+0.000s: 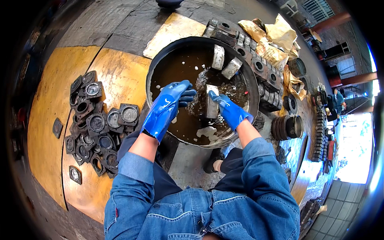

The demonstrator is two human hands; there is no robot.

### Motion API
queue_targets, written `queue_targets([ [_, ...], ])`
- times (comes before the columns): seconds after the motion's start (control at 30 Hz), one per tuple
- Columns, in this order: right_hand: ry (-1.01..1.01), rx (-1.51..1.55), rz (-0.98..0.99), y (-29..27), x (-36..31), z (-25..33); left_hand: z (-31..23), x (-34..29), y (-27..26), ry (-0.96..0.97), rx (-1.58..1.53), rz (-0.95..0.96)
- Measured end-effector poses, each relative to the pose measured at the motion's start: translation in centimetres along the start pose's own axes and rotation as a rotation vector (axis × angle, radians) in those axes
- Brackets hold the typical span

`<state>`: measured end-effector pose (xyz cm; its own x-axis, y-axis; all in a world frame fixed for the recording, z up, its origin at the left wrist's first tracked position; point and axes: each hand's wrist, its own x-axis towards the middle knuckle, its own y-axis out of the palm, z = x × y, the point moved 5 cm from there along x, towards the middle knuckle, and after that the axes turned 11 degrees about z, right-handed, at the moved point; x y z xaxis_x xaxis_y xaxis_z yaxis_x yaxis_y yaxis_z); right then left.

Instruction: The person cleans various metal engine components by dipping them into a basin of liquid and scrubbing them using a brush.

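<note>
Both of my hands wear wet blue rubber gloves over a wide black basin of murky brown water. My right hand is closed on the upper edge of a curved metal ring, held at the water near the basin's middle. My left hand is left of that ring, its fingers loosely bent and apart, with nothing visible in them. Two similar pieces, a metal ring and another metal ring, stand partly out of the water at the far side. Ripples and foam surround the held ring.
On the yellow board at left lies a heap of square black parts with round centres. Rows of dark metal blocks and crumpled brown paper stand beyond the basin's right side. Stacked rings sit at right.
</note>
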<state>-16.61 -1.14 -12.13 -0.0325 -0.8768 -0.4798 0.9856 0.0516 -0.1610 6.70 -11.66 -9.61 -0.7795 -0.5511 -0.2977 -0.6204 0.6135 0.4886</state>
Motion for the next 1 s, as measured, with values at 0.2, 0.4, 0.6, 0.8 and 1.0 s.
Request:
queue_targets([
  [0.2, 0.082, -0.389, 0.287, 1.8, 4.4, 2.7, 1.9, 0.8, -2.3, 0.066, -0.106, 0.003],
  [0.4, 0.174, -0.791, 0.570, 4.8, 9.1, 3.5, -0.9, 0.7, -1.6, 0.055, -0.075, -0.212],
  [0.6, 0.173, -1.213, 0.649, 9.6, 7.3, 9.3, -0.4, 0.0, -4.0, 0.087, -0.096, -0.340],
  [0.8, -0.112, -1.266, 0.603, 11.0, 11.6, 3.9, -1.2, 1.2, -1.7, 0.135, -0.129, -0.302],
  [1.0, -0.135, -1.382, 0.290, 6.3, 7.6, 8.3, -1.0, 1.7, -2.5, 0.112, -0.072, -0.244],
])
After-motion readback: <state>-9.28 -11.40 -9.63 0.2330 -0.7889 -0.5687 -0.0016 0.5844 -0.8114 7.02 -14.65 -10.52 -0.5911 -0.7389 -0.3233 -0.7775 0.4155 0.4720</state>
